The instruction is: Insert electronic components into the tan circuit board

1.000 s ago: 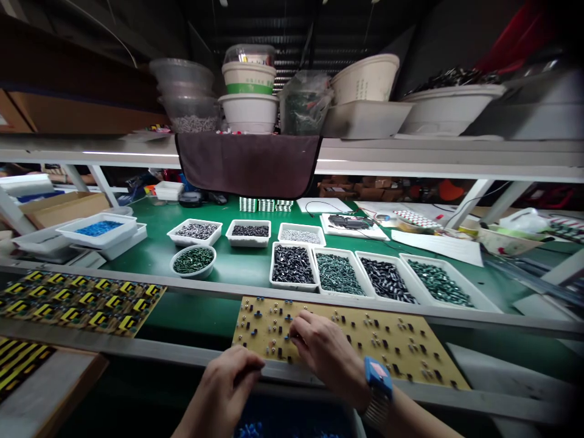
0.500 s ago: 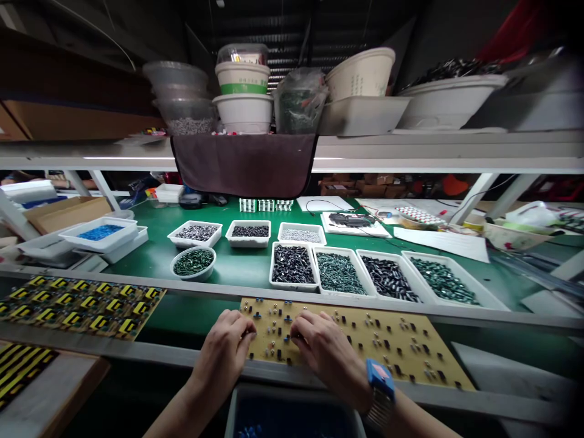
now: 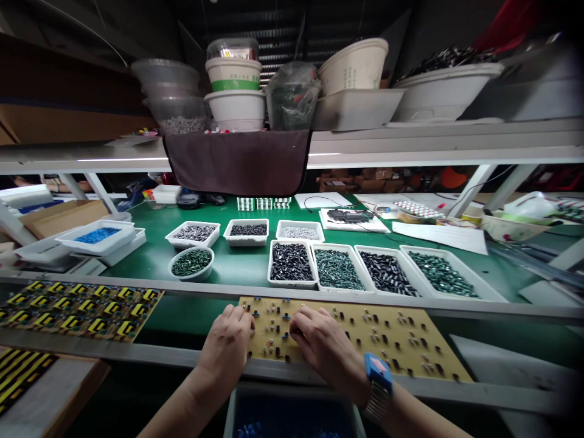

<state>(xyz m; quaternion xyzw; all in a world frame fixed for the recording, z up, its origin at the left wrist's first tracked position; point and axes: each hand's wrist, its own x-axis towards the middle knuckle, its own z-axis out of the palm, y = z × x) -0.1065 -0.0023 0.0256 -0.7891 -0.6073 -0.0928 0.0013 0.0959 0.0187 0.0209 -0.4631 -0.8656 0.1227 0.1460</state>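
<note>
A tan circuit board [image 3: 328, 340] lies across the metal rails in front of me, dotted with small black, silver and blue components. At its left edge is my left hand [image 3: 227, 340], fingers curled together; whatever they may hold is hidden. My right hand [image 3: 322, 344] reaches over the left part of the board with thumb and fingertips pinched close to its surface, and any part between them is too small to make out. A blue wrist strap [image 3: 378, 372] sits on the right wrist. Below the board, a bin [image 3: 232, 410] contains small blue components.
Beyond the rail stand white trays [image 3: 292, 285] of black and green components and a round bowl [image 3: 170, 267] of green ones. Boards with yellow parts [image 3: 82, 310] lie left. Overhead, a shelf [image 3: 387, 143] carries tubs, with a dark cloth [image 3: 237, 161] hanging from it.
The view has shifted slightly. My left hand has turned a little, its fingers more curled and its thumb less visible. My right hand stays pinched at nearly the same spot over the board.
</note>
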